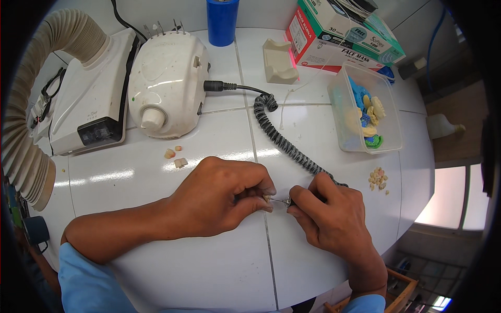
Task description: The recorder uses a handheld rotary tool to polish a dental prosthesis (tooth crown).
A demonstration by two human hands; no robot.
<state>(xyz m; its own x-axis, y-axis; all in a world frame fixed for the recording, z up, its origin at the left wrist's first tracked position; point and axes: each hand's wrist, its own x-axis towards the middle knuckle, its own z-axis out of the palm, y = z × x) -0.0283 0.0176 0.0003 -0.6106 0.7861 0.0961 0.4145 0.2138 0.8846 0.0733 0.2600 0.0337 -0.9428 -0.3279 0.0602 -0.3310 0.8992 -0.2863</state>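
My left hand [227, 195] is closed in a pinch on a small yellowish tooth-like piece [266, 198], most of it hidden by the thumb and fingertips. From the right, my right hand [331, 211] grips a rotary handpiece [288, 202] with only its metal nose showing. The thin bur [277, 200] points left, its tip at the small piece; whether it touches cannot be made out. A grey coiled cord [292, 151] runs from the white control box [167, 83] and passes out of sight behind my right hand.
A few small tooth-coloured pieces [180, 163] lie beyond my left hand, and several more [378, 179] sit at the right. A clear plastic tub [344, 128] holds coloured moulds. Further back are a blue cup [222, 23], mask boxes [334, 39] and, leftward, a ribbed hose [21, 109].
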